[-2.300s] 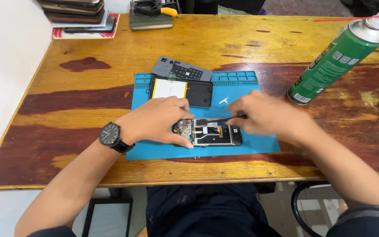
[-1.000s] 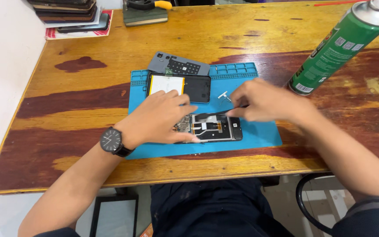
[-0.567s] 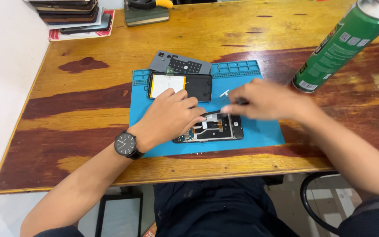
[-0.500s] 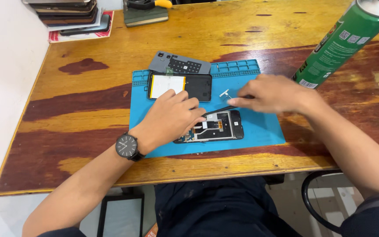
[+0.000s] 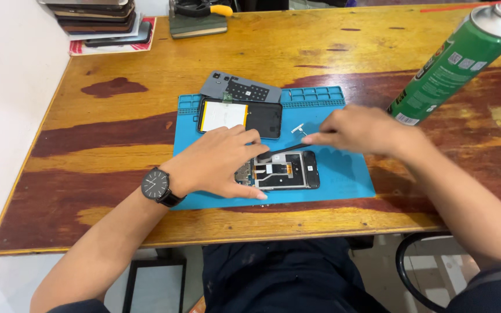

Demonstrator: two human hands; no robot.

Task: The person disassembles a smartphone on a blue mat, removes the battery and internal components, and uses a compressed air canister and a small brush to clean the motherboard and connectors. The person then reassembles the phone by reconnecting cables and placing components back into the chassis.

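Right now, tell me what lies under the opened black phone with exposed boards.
The opened black phone lies on the blue rubber mat, on the wooden table. The left hand covers its left end; the mat beneath it is hidden.

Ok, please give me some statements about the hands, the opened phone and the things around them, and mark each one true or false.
1. The left hand rests on the opened phone. True.
2. The right hand holds a thin dark tool. True.
3. The phone lies on a red mat. False: the mat is blue.
4. The green spray can stands by the left hand. False: it is beyond the right hand.
5. A wristwatch is on the left wrist. True.
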